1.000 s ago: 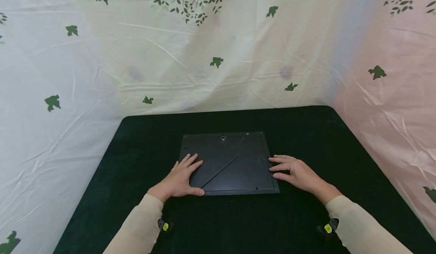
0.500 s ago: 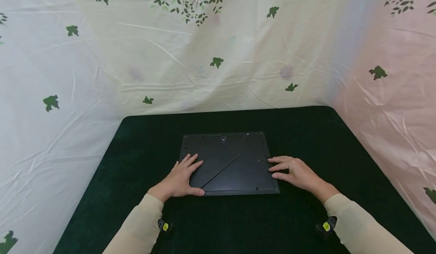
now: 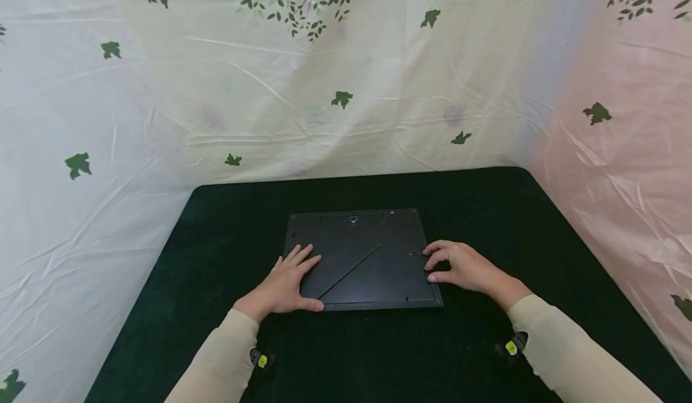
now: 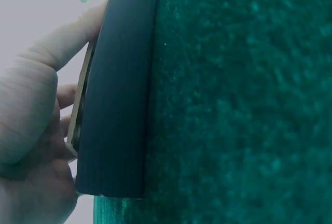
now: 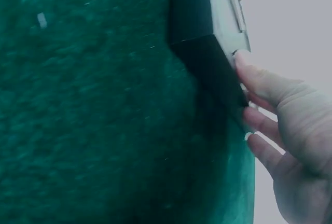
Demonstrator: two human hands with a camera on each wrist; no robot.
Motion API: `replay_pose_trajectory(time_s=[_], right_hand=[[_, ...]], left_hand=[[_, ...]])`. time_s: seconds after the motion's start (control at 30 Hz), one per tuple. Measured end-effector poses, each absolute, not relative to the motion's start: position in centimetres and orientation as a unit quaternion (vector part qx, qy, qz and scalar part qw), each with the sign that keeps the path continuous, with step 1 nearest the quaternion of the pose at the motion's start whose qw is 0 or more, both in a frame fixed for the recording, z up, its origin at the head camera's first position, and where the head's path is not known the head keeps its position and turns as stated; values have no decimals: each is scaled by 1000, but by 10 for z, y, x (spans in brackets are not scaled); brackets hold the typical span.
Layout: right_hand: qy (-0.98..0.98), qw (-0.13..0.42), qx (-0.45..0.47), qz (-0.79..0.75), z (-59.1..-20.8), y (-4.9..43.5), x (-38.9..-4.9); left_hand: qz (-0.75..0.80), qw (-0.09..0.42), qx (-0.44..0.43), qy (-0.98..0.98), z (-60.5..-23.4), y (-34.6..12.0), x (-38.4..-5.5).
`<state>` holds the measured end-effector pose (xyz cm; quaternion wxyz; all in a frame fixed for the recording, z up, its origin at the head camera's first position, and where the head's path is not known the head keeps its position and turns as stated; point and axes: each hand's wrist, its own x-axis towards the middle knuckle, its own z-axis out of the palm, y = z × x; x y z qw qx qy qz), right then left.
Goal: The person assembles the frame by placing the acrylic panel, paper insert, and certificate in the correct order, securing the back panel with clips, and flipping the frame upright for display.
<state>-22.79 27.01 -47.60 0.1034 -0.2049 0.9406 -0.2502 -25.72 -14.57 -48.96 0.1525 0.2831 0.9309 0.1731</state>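
Note:
A dark picture frame (image 3: 373, 277) lies face down on the table, its backing board up. A thin diagonal line crosses the board, and a small metal hanger (image 3: 354, 220) sits near the far edge. My left hand (image 3: 283, 283) rests spread on the left part, with the thumb at the near edge. At the right edge is my right hand (image 3: 465, 268), fingers bent, their tips by the rim. In the right wrist view the right thumb (image 5: 259, 79) touches the top of the frame's edge; the index finger is mostly hidden. The left wrist view shows the frame's thick side (image 4: 119, 94).
A dark green cloth (image 3: 227, 217) covers the table under the frame. Pale fabric with green leaf prints (image 3: 324, 133) hangs along the back and both sides. Wrist cameras (image 3: 262, 358) are strapped at both sleeves.
My right hand has shifted slightly left and away from me along the frame's right edge, and its fingers bend more. The left hand and the picture frame stay put.

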Motion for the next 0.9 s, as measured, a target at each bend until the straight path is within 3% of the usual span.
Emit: replay_pose_trajectory(time_s=[0.53,0.9], right_hand=[[942,148,-188,-236,-470,266,-234],[949,37,-79,-302,-487,264,-248]], left_hand=[[175,153,280,931,-492,-147,-257],[175,151,282,931,-493,-147,-257]])
